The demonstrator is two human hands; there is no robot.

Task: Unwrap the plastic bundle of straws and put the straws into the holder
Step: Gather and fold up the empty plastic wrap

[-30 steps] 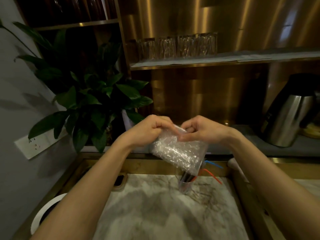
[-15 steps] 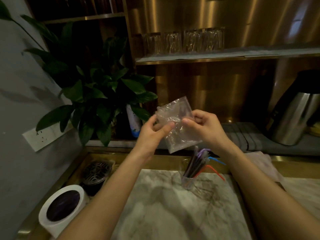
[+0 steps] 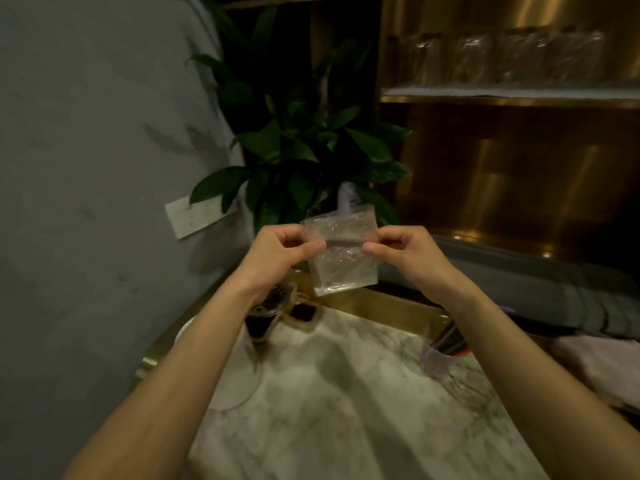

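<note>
I hold a flat, clear plastic wrapper [image 3: 341, 254] in the air above the back of the marble counter. My left hand [image 3: 277, 252] pinches its left edge and my right hand [image 3: 403, 251] pinches its right edge, stretching it between them. No straws show inside the wrapper. Down at the right, a clear cup holder [image 3: 434, 362] stands on the counter with several dark straws [image 3: 450, 339] leaning out of it; my right forearm hides part of them.
A leafy potted plant [image 3: 298, 150] stands behind my hands. A cup of dark drink [image 3: 261, 322] and a small dark dish [image 3: 303, 311] sit at the marble counter's [image 3: 346, 410] back left. Glasses line a shelf [image 3: 502, 93] upper right. Grey cloth [image 3: 571, 299] lies at right.
My view swung left, so the holder slid to the right edge. Both hands spread the crumpled wrapper out flat, each now pinching one side.
</note>
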